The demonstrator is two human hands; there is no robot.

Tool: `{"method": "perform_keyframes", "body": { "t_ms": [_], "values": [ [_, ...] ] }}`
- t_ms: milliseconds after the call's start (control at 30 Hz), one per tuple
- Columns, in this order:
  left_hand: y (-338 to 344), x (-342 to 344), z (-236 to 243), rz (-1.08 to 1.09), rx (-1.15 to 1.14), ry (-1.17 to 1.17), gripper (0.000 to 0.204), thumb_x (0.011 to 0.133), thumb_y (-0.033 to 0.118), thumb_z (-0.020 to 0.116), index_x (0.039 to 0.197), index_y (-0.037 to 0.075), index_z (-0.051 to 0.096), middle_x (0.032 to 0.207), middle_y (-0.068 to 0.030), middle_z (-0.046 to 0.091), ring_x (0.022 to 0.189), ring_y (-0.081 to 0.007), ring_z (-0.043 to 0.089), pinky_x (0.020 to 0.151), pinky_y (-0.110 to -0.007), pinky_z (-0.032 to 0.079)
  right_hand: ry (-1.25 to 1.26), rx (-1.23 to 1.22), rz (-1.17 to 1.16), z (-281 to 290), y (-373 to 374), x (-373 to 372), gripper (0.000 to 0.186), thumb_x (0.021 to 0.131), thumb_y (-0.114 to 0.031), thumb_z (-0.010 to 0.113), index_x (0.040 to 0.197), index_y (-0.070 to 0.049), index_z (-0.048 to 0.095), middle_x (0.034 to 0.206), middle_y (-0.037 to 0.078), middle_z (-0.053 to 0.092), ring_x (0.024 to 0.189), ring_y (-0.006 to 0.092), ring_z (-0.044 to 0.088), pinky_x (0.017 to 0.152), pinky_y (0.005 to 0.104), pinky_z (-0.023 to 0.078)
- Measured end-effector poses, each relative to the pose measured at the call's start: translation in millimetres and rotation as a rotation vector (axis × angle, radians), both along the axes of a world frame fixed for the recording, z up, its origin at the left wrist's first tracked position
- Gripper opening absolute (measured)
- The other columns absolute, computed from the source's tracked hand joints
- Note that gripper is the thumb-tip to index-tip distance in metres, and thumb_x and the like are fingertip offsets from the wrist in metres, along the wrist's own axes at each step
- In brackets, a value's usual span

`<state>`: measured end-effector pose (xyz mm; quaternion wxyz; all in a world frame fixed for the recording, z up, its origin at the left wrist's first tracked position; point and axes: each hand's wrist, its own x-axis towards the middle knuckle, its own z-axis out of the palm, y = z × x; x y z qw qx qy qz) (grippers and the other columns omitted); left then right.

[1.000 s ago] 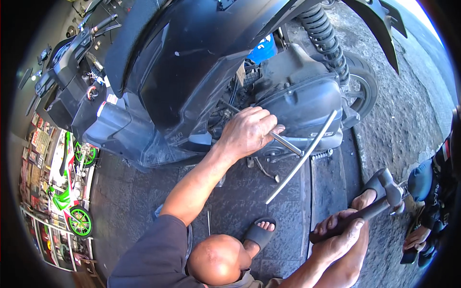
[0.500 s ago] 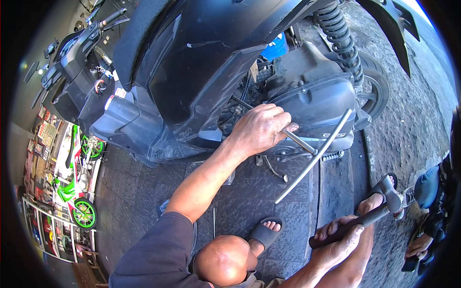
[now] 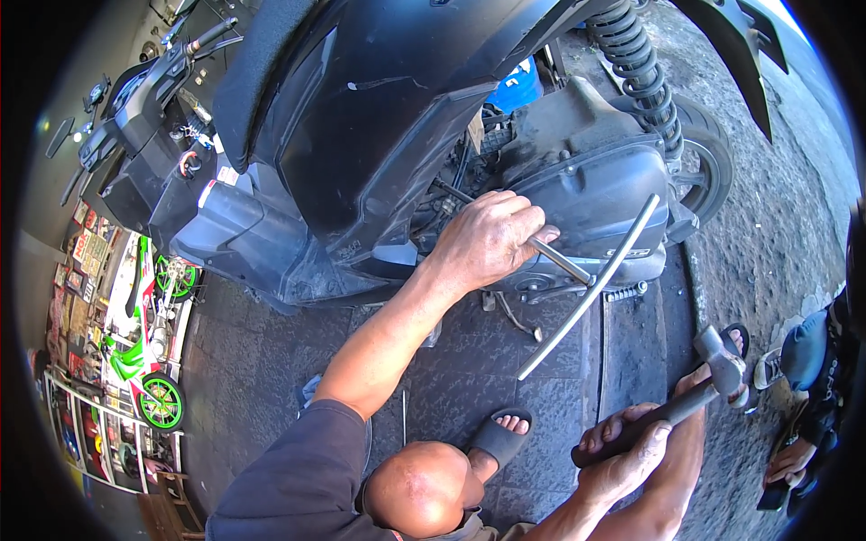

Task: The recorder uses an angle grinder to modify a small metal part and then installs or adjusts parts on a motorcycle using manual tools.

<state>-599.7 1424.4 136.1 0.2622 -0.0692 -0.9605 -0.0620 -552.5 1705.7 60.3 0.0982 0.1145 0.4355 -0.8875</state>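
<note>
My left hand (image 3: pixel 487 236) is wrapped round the shaft of a metal T-handle wrench (image 3: pixel 564 261). The wrench's far end reaches in beside the scooter's engine, behind the body panel (image 3: pixel 361 117), where its tip is hidden. Its long, slightly bent crossbar slants in front of the engine cover (image 3: pixel 586 203). Lower right, my right hand (image 3: pixel 622 453) grips a hammer (image 3: pixel 651 424) by its dark handle. The steel hammer head points up and to the right, over my right foot, apart from the wrench and the scooter.
A coil shock absorber (image 3: pixel 631 68) and rear wheel (image 3: pixel 706 167) stand far right. Below the engine hangs a kickstand lever (image 3: pixel 514 320). A thin rod (image 3: pixel 404 419) lies on the tiles. Another person's hand (image 3: pixel 791 462) shows at right; a green-wheeled motorbike (image 3: pixel 161 401) stands left.
The hammer in my right hand has come slightly left and down, its head swinging a little. My left hand and the wrench have hardly moved.
</note>
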Motion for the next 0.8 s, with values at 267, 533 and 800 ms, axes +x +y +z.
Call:
{"method": "perform_keyframes", "body": {
  "t_ms": [267,533,800],
  "values": [
    [-2,-2,-2,0.031,0.014,0.034,0.03,0.088,0.022,0.069,0.073,0.002,0.054,0.07,-0.0125,0.052,0.07,-0.0321,0.056,0.066,-0.042,0.047,0.039,0.063,0.431,-19,-23,3,0.041,0.1,-0.045,0.053,0.093,-0.005,0.053,0.062,0.001,0.051,0.045,0.0084,0.046,0.04,0.0224,0.037],
    [7,-5,1,0.009,-0.017,0.041,0.032,0.088,0.021,0.069,0.07,0.001,0.051,0.068,-0.0139,0.05,0.068,-0.034,0.053,0.065,-0.043,0.045,0.164,0.321,0.373,4,-30,-5,0.041,0.101,-0.047,0.048,0.091,-0.007,0.049,0.057,0.001,0.047,0.042,0.0101,0.045,0.037,0.0272,0.039],
    [3,2,-2,0.007,-0.014,0.005,0.03,0.087,0.021,0.07,0.072,0.002,0.053,0.069,-0.0133,0.05,0.069,-0.0324,0.054,0.064,-0.043,0.045,0.175,0.038,0.133,6,-5,-10,0.044,0.101,-0.046,0.049,0.093,-0.003,0.05,0.06,0.003,0.048,0.041,0.009,0.043,0.036,0.023,0.033]
  ]
}}
